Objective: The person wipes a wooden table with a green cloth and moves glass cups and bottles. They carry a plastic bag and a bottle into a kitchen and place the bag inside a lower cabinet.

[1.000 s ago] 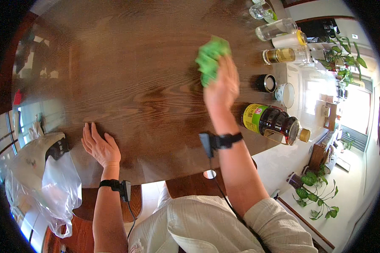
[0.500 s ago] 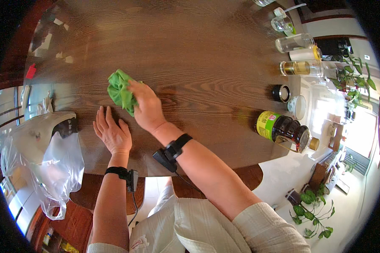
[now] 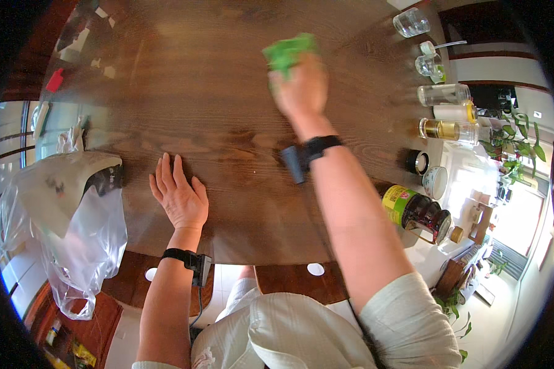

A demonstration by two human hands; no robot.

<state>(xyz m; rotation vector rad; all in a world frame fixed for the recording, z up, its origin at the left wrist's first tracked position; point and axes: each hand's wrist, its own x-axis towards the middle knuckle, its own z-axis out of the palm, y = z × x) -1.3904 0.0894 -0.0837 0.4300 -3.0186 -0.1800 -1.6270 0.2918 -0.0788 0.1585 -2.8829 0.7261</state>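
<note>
A green cloth (image 3: 290,51) lies bunched on the far middle of the dark wooden table (image 3: 228,117). My right hand (image 3: 303,91), slightly blurred, is closed on the cloth and presses it against the tabletop. Nearer to me and to the left, my left hand (image 3: 180,195) rests flat on the wood with its fingers stretched, holding nothing. Each wrist wears a black strap with a small dark device.
A clear plastic bag (image 3: 83,227) hangs over the table's left edge. Along the right side stand a dark sauce bottle (image 3: 415,211), a bowl (image 3: 435,182), a black-rimmed jar (image 3: 417,162) and several glass vessels (image 3: 443,95). A red piece (image 3: 55,80) lies far left.
My right hand has carried the green cloth across the tabletop, away from me and to the right. The left hand stays flat on the table, shifted slightly in view.
</note>
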